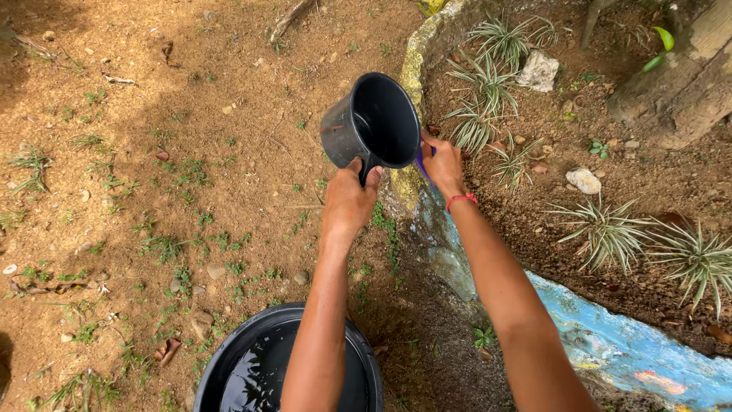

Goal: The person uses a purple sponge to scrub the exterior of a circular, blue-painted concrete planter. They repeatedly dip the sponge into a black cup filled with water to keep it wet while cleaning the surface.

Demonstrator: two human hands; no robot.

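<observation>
Two hands hold one black scoop cup (374,122) up over the dirt ground (191,175). The left hand (348,200) is curled tight on its handle at 6 o'clock. The right hand (444,164) pinches something purple (422,162) by the cup at 4 o'clock; its grip is partly hidden. The cup tips sideways, its open mouth facing 4 o'clock. A mossy painted curb (415,65) runs behind it. Spiky plants (488,84) grow at 2 o'clock. At 6 o'clock a black bucket (244,351) holds water.
</observation>
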